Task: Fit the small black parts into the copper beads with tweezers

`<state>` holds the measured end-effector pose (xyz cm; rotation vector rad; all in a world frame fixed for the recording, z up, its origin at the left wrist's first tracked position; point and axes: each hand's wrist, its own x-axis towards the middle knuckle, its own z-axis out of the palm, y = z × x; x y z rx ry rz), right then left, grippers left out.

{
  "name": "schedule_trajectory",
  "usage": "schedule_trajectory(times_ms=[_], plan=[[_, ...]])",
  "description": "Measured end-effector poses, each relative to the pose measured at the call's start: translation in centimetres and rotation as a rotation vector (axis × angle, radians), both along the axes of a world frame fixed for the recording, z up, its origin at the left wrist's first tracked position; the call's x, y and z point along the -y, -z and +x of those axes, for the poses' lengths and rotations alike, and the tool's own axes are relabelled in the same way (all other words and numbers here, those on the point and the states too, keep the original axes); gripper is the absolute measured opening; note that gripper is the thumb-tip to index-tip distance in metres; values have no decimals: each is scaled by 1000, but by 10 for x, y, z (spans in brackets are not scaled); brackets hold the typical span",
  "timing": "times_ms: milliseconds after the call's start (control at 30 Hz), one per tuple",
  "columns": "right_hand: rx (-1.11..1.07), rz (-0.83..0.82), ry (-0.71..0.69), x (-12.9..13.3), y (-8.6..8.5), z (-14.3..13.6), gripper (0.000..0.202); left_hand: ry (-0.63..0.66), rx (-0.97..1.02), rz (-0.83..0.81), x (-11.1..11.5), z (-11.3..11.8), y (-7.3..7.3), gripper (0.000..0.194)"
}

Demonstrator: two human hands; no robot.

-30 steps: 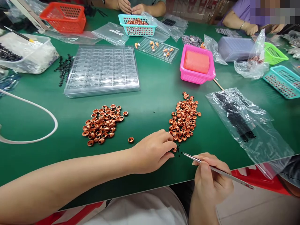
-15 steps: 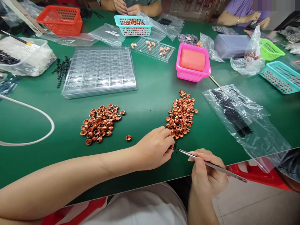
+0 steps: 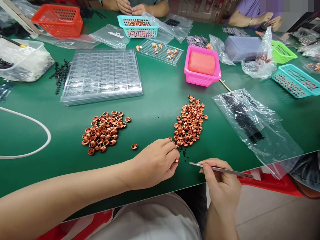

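My left hand (image 3: 157, 163) reaches across the table, its fingers pinched on a small copper-coloured cup (image 3: 176, 160); most of that cup is hidden by the fingers. Just past the knuckles lies a pile of the same cups (image 3: 190, 123). Tiny black bits (image 3: 184, 154) are scattered between the pile and my fingers. My right hand (image 3: 222, 180) grips a pair of metal tweezers (image 3: 225, 171), tips pointing left, a little to the right of the bits. I cannot make out anything in the tips. Further left sit a second pile of cups (image 3: 102, 131) and a lone cup (image 3: 134, 146).
Behind are stacked clear plastic trays (image 3: 102, 76), a pink basket (image 3: 202, 80) holding a red block, and a turquoise basket (image 3: 140, 31) of cups. A plastic bag (image 3: 250, 116) with black strips lies at right. A white cable (image 3: 47, 130) curves at left. Two people sit opposite.
The tweezers have tilted flatter and their tips sit slightly farther from the black bits. My left hand has shifted a little left and towards me, uncovering more bits. The whole view has shifted slightly.
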<state>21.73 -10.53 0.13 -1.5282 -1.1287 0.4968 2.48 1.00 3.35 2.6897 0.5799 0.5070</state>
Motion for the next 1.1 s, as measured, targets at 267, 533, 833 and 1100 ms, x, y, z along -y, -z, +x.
schedule_trajectory(times_ms=[267,533,833,1100], plan=[[174,-232,18,0,0,3,10,-82,-61,-260,5,-9,8,9],[183,-201,23,-2,-2,-1,6,-53,-15,-370,0,-10,8,12],[164,-180,54,-1,-2,-5,3,-28,5,-380,-3,-11,8,14],[114,-168,74,0,-1,-8,5,-19,28,-364,-3,-12,10,11]])
